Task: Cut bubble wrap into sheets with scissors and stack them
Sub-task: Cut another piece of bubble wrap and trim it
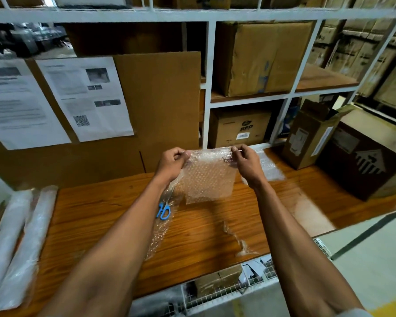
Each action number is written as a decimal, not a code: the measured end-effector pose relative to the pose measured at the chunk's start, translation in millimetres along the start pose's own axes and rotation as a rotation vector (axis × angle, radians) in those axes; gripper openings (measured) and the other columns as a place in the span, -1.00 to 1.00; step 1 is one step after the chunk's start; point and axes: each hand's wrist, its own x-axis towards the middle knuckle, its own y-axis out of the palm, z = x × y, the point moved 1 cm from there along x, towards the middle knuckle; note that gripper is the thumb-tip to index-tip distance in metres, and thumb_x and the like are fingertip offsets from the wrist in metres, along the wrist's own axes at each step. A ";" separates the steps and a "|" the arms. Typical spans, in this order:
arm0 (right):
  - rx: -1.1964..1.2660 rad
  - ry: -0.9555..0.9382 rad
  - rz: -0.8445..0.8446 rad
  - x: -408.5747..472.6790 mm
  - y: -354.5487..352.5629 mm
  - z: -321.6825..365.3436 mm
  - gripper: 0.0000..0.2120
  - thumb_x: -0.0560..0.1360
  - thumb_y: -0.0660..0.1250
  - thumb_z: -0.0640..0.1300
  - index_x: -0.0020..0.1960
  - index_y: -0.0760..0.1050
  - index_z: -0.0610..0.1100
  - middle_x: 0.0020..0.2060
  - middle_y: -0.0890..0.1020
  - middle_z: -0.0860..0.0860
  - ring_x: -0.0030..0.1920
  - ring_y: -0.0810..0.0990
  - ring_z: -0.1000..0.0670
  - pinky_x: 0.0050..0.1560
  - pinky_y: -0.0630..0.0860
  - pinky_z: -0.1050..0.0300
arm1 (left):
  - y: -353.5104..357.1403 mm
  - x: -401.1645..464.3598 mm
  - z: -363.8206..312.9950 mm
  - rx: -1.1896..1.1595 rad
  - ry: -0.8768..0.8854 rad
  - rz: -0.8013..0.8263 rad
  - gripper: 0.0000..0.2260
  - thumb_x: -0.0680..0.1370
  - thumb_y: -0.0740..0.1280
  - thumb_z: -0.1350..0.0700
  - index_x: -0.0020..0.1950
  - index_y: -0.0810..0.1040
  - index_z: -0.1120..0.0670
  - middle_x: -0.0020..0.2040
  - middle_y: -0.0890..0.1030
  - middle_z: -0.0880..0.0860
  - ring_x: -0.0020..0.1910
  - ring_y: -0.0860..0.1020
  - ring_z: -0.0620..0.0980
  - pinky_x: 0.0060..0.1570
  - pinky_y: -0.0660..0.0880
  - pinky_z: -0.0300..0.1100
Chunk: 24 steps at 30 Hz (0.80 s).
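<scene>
Your left hand (pixel 172 161) and right hand (pixel 246 161) each pinch 1 top corner of a bubble wrap sheet (pixel 207 177), which hangs above the wooden table (pixel 101 216). The blue scissors (pixel 163 211) lie on the table, beside your left forearm, on a bubble wrap strip (pixel 159 229).

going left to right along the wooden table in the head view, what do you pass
two wrapped rolls → blue scissors → left hand → bubble wrap sheet → right hand → open cardboard box → dark box with arrows
</scene>
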 end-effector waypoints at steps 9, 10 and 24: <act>0.187 0.190 -0.008 27.4 13.7 -24.6 -0.71 0.71 0.22 0.14 -0.07 0.46 -0.02 -0.22 0.49 -0.04 -0.24 0.54 -0.07 -0.21 0.66 -0.10 | 17.1 25.5 18.5 -0.321 -0.182 0.234 -0.45 0.46 0.55 -0.10 0.31 0.54 0.18 0.17 0.67 0.19 0.06 0.68 0.11 0.16 0.63 0.12; 0.203 0.209 -0.018 25.1 13.7 -23.9 -0.70 0.72 0.21 0.14 -0.09 0.45 -0.01 -0.26 0.47 -0.01 -0.28 0.50 -0.04 -0.24 0.65 -0.08 | 21.9 27.0 23.1 -0.309 -0.198 0.234 -0.59 0.51 0.52 0.00 0.27 0.57 0.17 0.15 0.67 0.17 0.06 0.67 0.10 0.14 0.65 0.13; 0.267 0.410 0.128 28.7 -24.3 -87.0 -0.86 0.64 0.42 0.01 0.10 0.60 -0.06 -0.17 0.56 0.02 -0.22 0.52 0.02 -0.27 0.56 0.07 | 90.4 72.0 36.4 -0.320 -0.263 0.208 -0.58 0.57 0.49 0.06 0.39 0.54 0.16 0.16 0.71 0.10 0.18 0.67 0.05 0.28 0.57 0.08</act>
